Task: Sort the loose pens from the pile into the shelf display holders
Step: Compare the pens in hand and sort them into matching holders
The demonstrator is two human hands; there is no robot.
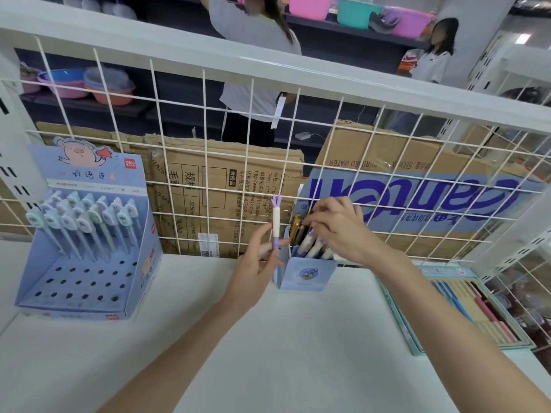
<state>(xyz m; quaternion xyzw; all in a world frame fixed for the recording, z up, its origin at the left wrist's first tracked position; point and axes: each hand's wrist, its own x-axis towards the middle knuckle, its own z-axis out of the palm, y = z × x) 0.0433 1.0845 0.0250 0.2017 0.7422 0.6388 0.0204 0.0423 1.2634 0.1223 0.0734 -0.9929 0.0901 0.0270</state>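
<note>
We see a matt white shelf (268, 338), painted wire grid (205, 144), rough brown cardboard boxes (214, 174), printed card pen display (89, 263).

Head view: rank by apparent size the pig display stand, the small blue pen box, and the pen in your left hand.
1. Pig display stand
2. Small blue pen box
3. Pen, pinched upright by the left hand

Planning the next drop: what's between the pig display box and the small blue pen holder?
Head view: bare white shelf, then the left hand holding a purple-capped pen upright beside the small blue pen holder.
</note>
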